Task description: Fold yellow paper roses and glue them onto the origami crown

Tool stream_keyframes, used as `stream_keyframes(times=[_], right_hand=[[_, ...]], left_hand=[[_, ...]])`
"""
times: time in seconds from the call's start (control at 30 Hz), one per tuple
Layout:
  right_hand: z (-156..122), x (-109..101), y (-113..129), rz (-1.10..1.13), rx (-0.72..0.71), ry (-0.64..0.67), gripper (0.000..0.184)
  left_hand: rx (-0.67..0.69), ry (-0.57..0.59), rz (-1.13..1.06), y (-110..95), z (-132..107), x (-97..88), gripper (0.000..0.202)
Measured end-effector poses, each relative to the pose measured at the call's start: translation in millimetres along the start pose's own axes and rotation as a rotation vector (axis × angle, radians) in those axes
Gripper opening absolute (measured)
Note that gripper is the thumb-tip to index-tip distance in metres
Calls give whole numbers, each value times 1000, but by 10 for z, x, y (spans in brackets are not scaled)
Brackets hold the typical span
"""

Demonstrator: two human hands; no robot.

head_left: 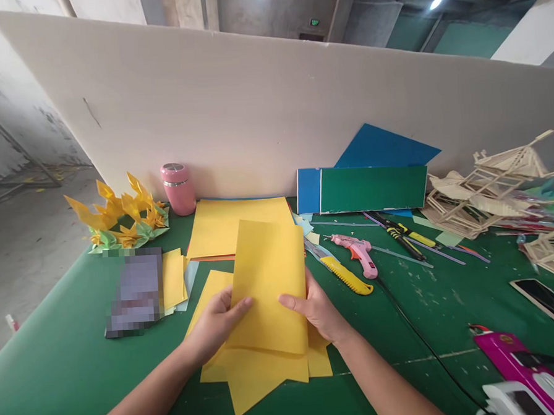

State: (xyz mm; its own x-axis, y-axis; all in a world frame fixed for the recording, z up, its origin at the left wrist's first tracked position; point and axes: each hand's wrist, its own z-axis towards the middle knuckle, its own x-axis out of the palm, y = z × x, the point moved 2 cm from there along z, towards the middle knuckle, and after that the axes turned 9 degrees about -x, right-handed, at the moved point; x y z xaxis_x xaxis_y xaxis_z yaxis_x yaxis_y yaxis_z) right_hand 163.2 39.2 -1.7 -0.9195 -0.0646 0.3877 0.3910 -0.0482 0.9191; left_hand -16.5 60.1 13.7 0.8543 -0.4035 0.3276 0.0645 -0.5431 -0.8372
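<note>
Both my hands hold a folded yellow paper sheet (269,282) upright over the green table (57,367). My left hand (218,325) grips its lower left edge, thumb on the front. My right hand (312,308) grips the lower right edge, thumb on the front, fingers behind. Under the sheet lie more loose yellow sheets (262,375). A larger stack of yellow paper (217,226) lies just beyond.
A pink cup (178,188), yellow paper flowers (120,219), blue and green card (373,187), a pink glue gun (358,253), a yellow utility knife (345,275), wooden stick models (489,187), a phone (546,302), a pink device (527,368) and a beige board (253,109) behind.
</note>
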Motion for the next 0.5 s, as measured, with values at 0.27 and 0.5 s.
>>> stream_keyframes(times=[0.27,0.5], right_hand=[[4,10,-70,-14,20,-52,67],[5,1,-72,-81,16,-55,65]], left_hand=[[39,-30,-39,64,-25,-15,36],[80,-63,-11,86,-26,-37,36]])
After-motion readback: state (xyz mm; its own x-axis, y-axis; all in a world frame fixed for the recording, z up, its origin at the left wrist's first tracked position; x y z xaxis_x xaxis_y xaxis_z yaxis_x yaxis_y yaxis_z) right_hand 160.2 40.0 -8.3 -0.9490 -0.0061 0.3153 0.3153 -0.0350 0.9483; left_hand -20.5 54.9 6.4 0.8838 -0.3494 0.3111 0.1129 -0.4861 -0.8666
